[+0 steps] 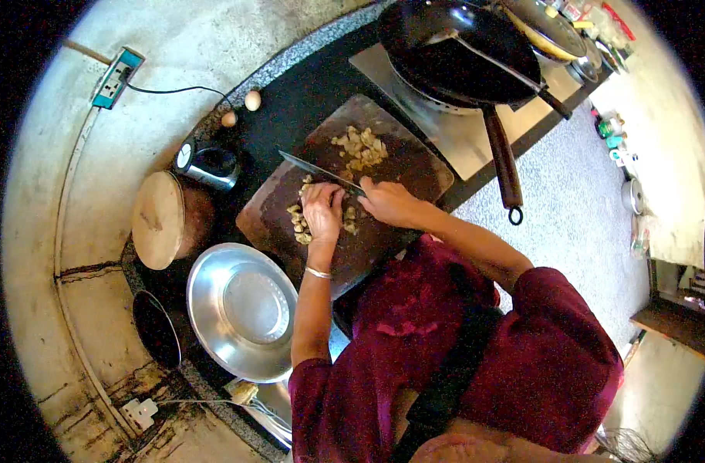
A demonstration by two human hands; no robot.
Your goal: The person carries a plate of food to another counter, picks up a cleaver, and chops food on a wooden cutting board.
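A dark wooden cutting board (pixel 399 123) lies on the black counter. My right hand (pixel 385 202) is wrapped round the handle of a knife (pixel 310 167), whose blade points to the upper left across the board. Beside the blade, my left hand (pixel 323 208) rests on the board with its fingers bent; small pale pieces (pixel 299 224) lie next to it, and what its fingertips hold is hidden. Beyond the knife is a pile of cut pale pieces (pixel 360 147). A few more pieces lie between my two hands.
A wok (pixel 460 69) with a ladle sits on the stove at the upper right, its handle (pixel 503 158) reaching past the counter edge. Left of the board are a metal basin (pixel 206 309), a lidded pot (pixel 158 220), a metal mug (pixel 214 176) and two eggs (pixel 252 100).
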